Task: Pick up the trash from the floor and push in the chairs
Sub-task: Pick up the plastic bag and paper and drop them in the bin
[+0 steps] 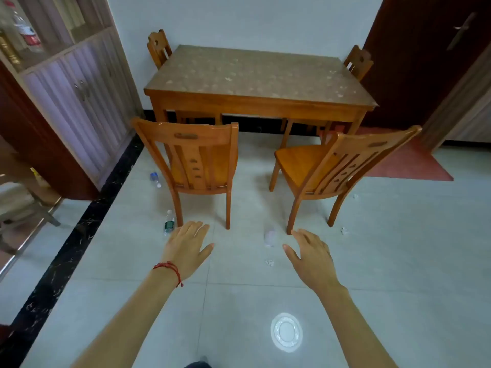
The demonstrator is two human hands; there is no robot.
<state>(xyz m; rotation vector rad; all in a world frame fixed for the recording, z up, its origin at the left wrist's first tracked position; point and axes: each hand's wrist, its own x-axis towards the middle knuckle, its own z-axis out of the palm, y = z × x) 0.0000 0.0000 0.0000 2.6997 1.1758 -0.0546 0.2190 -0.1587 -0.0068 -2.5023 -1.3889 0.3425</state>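
Pale grey floor tiles (372, 274) run up to a wooden table (255, 75) against the wall. Two honey-coloured slatted chairs stand pulled out from it: the left chair (195, 158) square on, the right chair (337, 168) angled away. Litter lies scattered: a green-labelled bottle (169, 221), a blue-labelled bottle (155, 179), a clear cup (269, 237), paper scraps (269, 262). The left hand (187, 248) and right hand (310, 258) reach out apart, fingers spread, holding nothing.
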